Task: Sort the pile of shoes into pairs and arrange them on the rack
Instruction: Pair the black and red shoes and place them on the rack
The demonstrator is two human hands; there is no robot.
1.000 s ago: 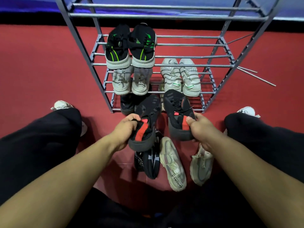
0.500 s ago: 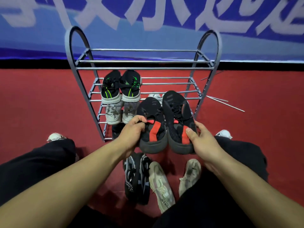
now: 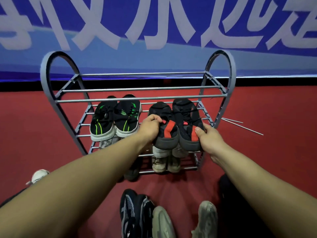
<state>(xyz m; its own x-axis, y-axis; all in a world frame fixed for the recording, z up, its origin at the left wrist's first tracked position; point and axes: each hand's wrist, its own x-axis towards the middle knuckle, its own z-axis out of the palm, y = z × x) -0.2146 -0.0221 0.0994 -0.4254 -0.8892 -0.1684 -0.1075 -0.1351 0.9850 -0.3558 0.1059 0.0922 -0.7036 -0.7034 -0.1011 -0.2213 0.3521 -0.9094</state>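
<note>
My left hand point(image 3: 149, 126) grips the heel of one black shoe with a red patch point(image 3: 164, 127). My right hand point(image 3: 208, 136) holds its match point(image 3: 186, 121) beside it. Both shoes lie toes-forward over the right half of the grey metal rack's point(image 3: 137, 100) second shelf. A black pair with green stripes point(image 3: 115, 120) sits on the left of that shelf. Pale shoes point(image 3: 165, 163) show on the lower shelves, partly hidden by my arms. On the red floor near me lie a dark grey pair point(image 3: 135, 213) and two beige shoes point(image 3: 163, 224).
The rack stands against a blue banner wall on red carpet. Two loose metal rods point(image 3: 243, 125) lie on the floor right of the rack. My knees and a white shoe point(image 3: 38, 176) frame the bottom corners. The rack's top shelf holds nothing.
Both hands have lifted the red-patched black pair from low in front of the rack up and forward onto the right side of the second shelf. The view tilted up.
</note>
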